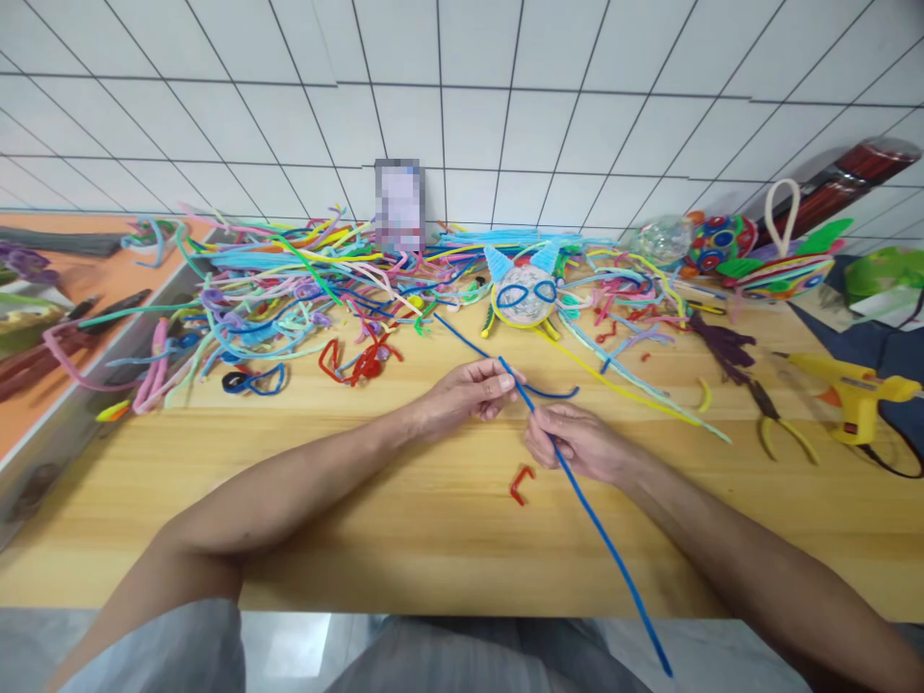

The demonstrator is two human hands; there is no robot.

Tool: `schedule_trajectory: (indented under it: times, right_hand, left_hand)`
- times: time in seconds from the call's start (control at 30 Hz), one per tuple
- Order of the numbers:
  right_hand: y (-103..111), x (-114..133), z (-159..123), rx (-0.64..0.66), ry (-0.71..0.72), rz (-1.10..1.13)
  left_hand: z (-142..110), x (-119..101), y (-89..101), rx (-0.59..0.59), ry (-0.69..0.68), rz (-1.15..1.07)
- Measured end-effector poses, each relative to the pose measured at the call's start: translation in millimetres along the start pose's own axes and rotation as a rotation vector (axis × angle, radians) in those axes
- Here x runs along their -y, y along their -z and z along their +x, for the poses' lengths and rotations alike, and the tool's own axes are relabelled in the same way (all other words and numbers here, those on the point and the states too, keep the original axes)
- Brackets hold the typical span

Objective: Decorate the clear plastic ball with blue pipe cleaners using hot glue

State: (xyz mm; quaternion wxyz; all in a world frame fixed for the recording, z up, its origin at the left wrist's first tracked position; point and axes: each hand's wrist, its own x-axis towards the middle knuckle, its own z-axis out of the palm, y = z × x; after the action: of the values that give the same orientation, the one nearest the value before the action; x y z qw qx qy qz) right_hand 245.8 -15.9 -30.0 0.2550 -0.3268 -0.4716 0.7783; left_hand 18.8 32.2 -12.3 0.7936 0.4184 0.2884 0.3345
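Note:
My left hand [469, 393] is closed, thumb and forefinger pinched near the upper end of a long blue pipe cleaner [606, 541]. My right hand [577, 443] grips the same pipe cleaner a little lower, and its free length slants down past the table's front edge. A second blue piece [458, 335] runs in behind my left hand, and a bent blue end [555, 393] shows on the other side; whether they are one piece I cannot tell. Beyond my hands stands a round clear figure [526, 298] with light blue ears, blue eye rings and yellow trim. Below my hands lies a bent red pipe cleaner [521, 485].
A tangled heap of coloured pipe cleaners [267, 279] lines the wall, with a blurred phone [399, 204] propped behind it. Red twisted pieces [365, 361] lie at left. Yellow-handled pliers [776, 423] and a yellow glue gun [859, 390] lie right. A clear-walled box [93, 399] borders the left.

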Motion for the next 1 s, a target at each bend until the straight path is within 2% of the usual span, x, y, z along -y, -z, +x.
schedule_trajectory:
  times: [0.17,0.6,0.73,0.9,1.0]
  right_hand:
    - [0,1,0,0.019,0.000,-0.003]
    - [9,9,-1,0.061,0.018,-0.054]
    - [10,12,0,0.044,0.022,-0.083]
    - [9,17,-1,0.023,0.023,-0.087]
    - [9,19,-1,-0.043,0.041,-0.085]
  left_hand:
    - [1,2,1.1,-0.044,-0.005,0.009]
    - [5,0,10.1,-0.054,0.031,-0.079]
    - [5,-1,11.4,-0.053,0.042,-0.063]
    - [8,0,15.7,-0.077,-0.016,-0.004]
    - [9,0,16.9,-0.096,-0.043,0.008]
